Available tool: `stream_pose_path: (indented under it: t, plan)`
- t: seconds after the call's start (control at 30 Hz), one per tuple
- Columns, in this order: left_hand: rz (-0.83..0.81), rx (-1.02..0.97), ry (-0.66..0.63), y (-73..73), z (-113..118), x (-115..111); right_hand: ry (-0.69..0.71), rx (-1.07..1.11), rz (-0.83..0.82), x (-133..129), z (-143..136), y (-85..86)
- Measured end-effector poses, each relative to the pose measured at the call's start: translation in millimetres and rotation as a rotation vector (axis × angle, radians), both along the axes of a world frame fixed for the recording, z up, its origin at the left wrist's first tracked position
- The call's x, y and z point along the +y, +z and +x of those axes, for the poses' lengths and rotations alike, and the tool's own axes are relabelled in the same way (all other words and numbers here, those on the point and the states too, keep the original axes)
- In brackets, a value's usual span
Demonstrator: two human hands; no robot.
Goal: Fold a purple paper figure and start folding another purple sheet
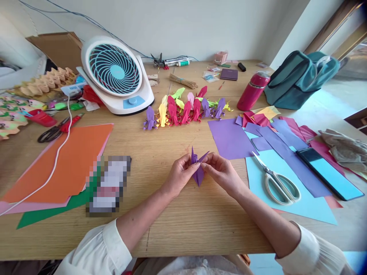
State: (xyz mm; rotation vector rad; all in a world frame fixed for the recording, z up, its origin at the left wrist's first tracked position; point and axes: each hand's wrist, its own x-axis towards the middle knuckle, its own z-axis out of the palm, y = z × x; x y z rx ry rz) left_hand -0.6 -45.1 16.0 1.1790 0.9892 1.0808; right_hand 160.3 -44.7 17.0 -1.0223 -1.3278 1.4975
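A folded purple paper piece [198, 176] is held between both hands above the middle of the wooden table. Its two narrow points stick up and one wider point faces down. My left hand [180, 172] pinches its left side with thumb and fingers. On the right side, my right hand [219, 170] grips it near the base of the right point. Beyond the hands stands a cluster of folded paper figures in purple, yellow, red and green, among them a red one [172, 112].
White scissors [279, 185] lie on light blue paper [309, 210] at the right, near a phone [329, 173] and purple sheets [229, 139]. Orange paper [69, 164] and a blurred device [109, 185] lie left. Behind are a fan [114, 72], red bottle [252, 91] and teal bag [298, 82].
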Motion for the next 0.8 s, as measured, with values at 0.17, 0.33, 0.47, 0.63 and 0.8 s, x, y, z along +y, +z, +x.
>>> stream_pose_path:
  t: [0.17, 0.33, 0.47, 0.63, 0.8]
  plan:
    - [0.012, -0.034, 0.063, -0.2, 1.7, -4.0, 0.029, -0.108, -0.002, -4.6, -3.6, -2.2]
    - [0.042, 0.005, 0.062, -1.5, 1.9, -5.2, -0.005, -0.154, 0.022, -7.8, -5.5, -3.0]
    - [0.059, 0.061, 0.058, -2.4, 1.1, -3.4, -0.03, -0.207, 0.066, -8.1, -3.8, -3.1]
    - [0.069, 0.086, 0.083, -5.2, -0.3, -0.8, -0.046, -0.363, 0.168, -11.6, -3.6, 4.0]
    - [0.147, 0.209, 0.097, -7.1, -2.9, -1.9, -0.048, -0.408, 0.21, -15.0, -6.0, 8.9]
